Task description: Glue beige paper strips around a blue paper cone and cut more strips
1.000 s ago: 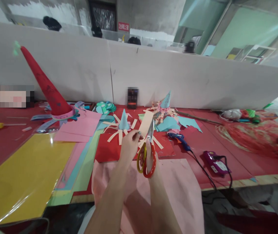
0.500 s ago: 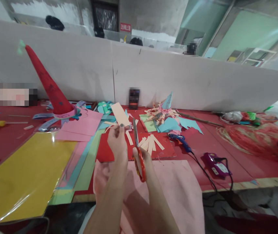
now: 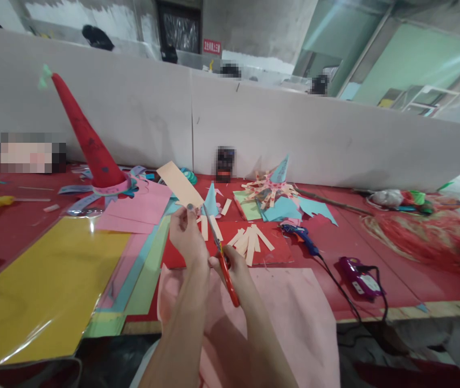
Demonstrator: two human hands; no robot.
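Note:
Pinched in my left hand [image 3: 187, 231] is a long peach paper strip [image 3: 179, 183], slanting up to the left. My right hand [image 3: 236, 264] is closed around red-handled scissors [image 3: 227, 277], whose blades point up and left to the strip's near end. Whether the blades touch the paper I cannot tell. Beneath and beyond the hands, a red sheet [image 3: 179, 250] carries a pile of cut peach strips [image 3: 250, 242]. Just past the blades stands a small light-blue paper cone [image 3: 211, 200].
At left are a tall red cone hat [image 3: 84, 140], pink paper [image 3: 141, 207] and a yellow sheet [image 3: 44, 285]. At right lie a blue glue gun [image 3: 300, 234], a purple power strip [image 3: 360, 277] and red netting [image 3: 419, 234]. Behind, a fringed cone [image 3: 279, 172] stands before a white partition [image 3: 335, 134].
The paper strip has swung leftward and shows longer. The scissors have tilted left, their tips now at the strip's near end. The view has shifted slightly.

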